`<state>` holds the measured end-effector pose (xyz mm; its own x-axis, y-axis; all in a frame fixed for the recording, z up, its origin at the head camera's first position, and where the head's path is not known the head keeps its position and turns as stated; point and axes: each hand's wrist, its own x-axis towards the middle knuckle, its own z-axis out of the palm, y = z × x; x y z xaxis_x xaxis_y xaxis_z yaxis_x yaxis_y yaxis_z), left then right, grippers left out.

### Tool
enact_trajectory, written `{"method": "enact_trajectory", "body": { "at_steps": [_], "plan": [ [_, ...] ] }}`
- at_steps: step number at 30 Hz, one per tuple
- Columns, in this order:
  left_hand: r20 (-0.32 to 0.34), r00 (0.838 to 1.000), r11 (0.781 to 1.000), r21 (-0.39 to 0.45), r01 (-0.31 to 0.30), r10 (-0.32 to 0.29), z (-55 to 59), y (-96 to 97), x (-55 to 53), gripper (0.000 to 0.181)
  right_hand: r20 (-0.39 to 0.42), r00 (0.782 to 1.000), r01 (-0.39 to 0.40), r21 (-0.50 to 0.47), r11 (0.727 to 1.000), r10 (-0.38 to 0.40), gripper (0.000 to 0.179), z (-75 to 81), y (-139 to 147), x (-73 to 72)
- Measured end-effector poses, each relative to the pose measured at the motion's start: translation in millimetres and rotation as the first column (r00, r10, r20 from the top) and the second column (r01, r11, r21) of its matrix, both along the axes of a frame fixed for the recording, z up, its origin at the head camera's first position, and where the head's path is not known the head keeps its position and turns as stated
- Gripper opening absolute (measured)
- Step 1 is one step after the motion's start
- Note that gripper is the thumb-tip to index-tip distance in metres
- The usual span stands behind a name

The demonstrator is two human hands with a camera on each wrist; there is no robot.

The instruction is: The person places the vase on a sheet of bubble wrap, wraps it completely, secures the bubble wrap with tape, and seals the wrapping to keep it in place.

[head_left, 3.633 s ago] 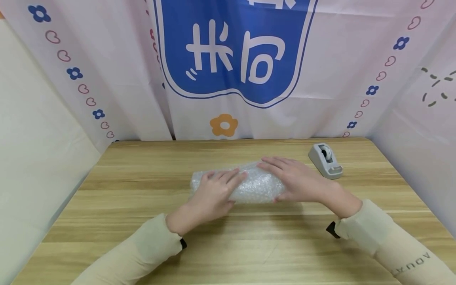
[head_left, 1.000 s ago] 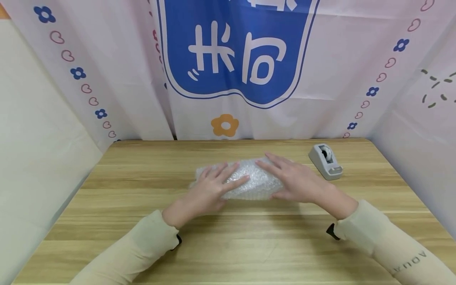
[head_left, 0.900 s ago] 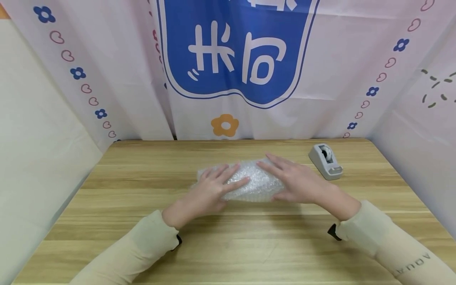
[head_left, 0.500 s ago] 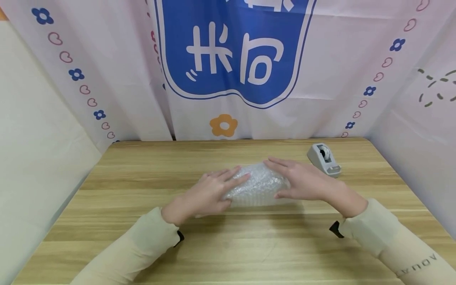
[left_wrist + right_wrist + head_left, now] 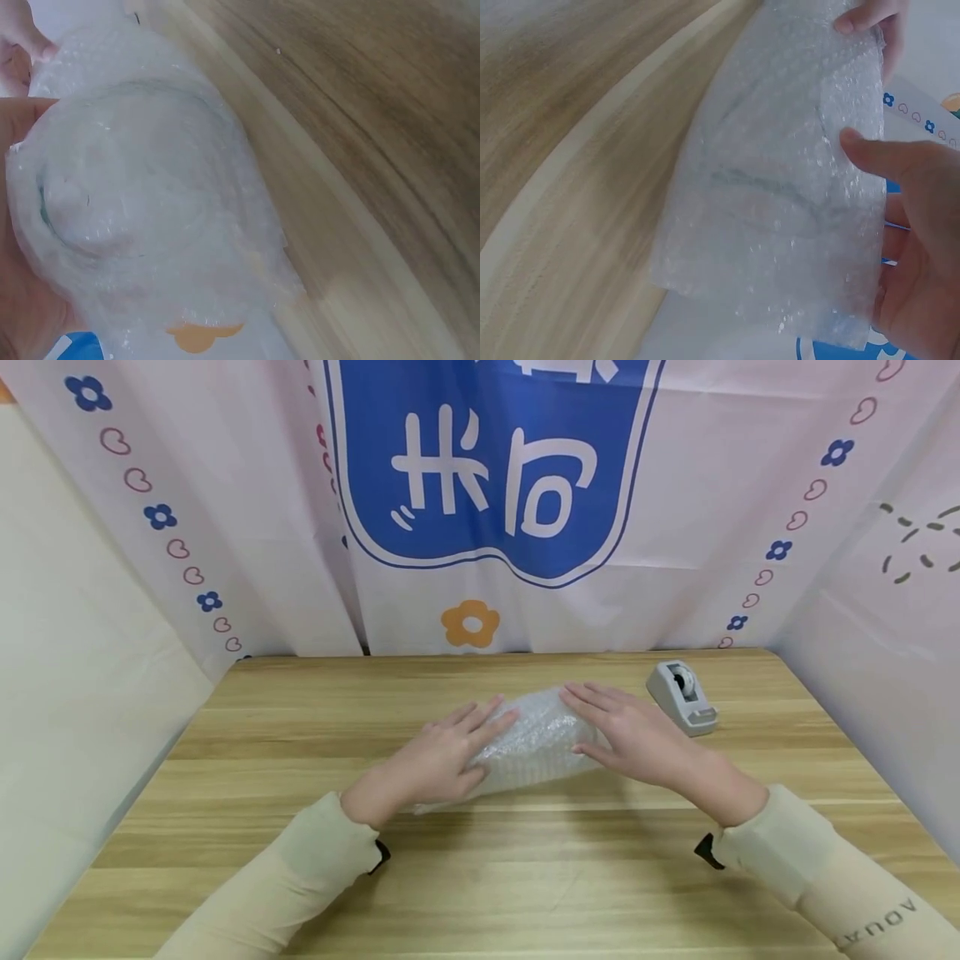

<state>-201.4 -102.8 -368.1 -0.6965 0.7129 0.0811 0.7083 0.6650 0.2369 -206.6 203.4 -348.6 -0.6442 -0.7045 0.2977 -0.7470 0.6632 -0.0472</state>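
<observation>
A bundle rolled in clear bubble wrap [image 5: 536, 739] lies across the middle of the wooden table, its right end farther back than its left. My left hand [image 5: 442, 752] grips the left part, fingers over the top and thumb along the near side. Round the right part, my right hand [image 5: 633, 731] holds on the same way, and its thumb [image 5: 862, 146] presses the wrap in the right wrist view. Through the open end of the roll [image 5: 142, 172], the left wrist view shows a round outline with a faint green line; what is wrapped inside stays hidden.
A grey tape dispenser [image 5: 682, 697] with a roll of tape stands at the back right of the wooden table [image 5: 300, 710]. Behind the table hangs a white cloth [image 5: 675, 527] with a blue emblem, and pale walls close off both sides.
The bundle has turned under both hands since a second ago, its right end swinging back and its left end toward me. Loose wrap now shows below the left hand. The tape dispenser stays put.
</observation>
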Motion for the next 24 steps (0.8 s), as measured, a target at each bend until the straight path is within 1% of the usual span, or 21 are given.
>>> {"method": "enact_trajectory", "body": {
  "at_steps": [3,6,9,12,15,17,20,22,24],
  "plan": [
    [-0.032,0.999,1.000,-0.014,-0.018,0.018,-1.6,1.9,-0.5,0.078,-0.009,1.000,0.018,0.012,1.000,-0.018,0.070,-2.5,0,-0.5],
    [-0.086,0.996,0.999,-0.037,-0.035,0.032,-3.4,3.4,-0.9,0.084,-0.002,0.999,0.036,0.029,0.999,-0.036,0.069,-3.9,-1,0.0],
    [-0.140,0.989,0.996,-0.069,-0.051,0.041,-5.3,5.2,0.2,0.090,-0.002,0.999,0.037,0.035,0.999,-0.037,0.068,-5.1,-2,0.3],
    [-0.206,0.978,0.994,-0.104,-0.043,0.021,-6.8,7.0,2.8,0.088,-0.013,0.999,0.030,0.030,0.999,-0.030,0.066,-5.6,-3,-0.5],
    [-0.278,0.960,0.993,-0.120,-0.016,-0.019,-7.4,9.6,5.3,0.083,-0.023,0.999,0.029,0.017,0.999,-0.028,0.065,-6.3,-3,-1.3],
    [-0.313,0.949,0.993,-0.116,0.004,-0.040,-7.2,11.1,6.4,0.080,-0.024,0.999,0.030,0.009,1.000,-0.030,0.064,-6.7,-3,-1.5],
    [-0.335,0.941,0.996,-0.090,0.024,-0.053,-5.1,12.3,6.6,0.082,-0.027,0.999,0.023,0.002,1.000,-0.023,0.063,-7.5,-3,-2.1],
    [-0.326,0.944,0.997,-0.062,0.039,-0.057,-2.7,12.1,6.0,0.083,-0.029,0.999,0.014,0.003,1.000,-0.014,0.063,-7.8,-2,-2.7],
    [-0.302,0.951,0.998,-0.028,0.059,-0.064,0.5,11.9,5.1,0.083,-0.031,1.000,0.001,0.003,1.000,-0.001,0.063,-8.1,-1,-3.8]
  ]
}}
